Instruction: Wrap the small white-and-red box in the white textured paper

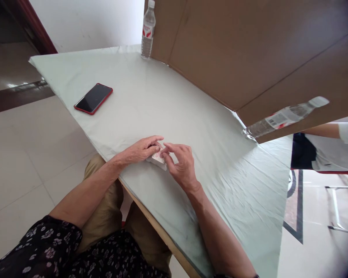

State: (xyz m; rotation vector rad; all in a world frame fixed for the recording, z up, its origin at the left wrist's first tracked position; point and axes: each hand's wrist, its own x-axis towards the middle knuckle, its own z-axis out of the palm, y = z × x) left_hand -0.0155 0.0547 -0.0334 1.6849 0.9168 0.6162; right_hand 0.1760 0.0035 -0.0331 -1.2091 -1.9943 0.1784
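Left hand (140,150) and right hand (180,164) touch the little white pack (159,157); can't tell if gripping. Pushing hard might tip it.

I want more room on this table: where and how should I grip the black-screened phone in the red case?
Probably by both long edges near the middle, the bare left hand coming from above. The phone lies on that hand's side, flat and screen up on the pale green cloth, leaving little to hook underneath, but its uncovered long edges can be pinched.
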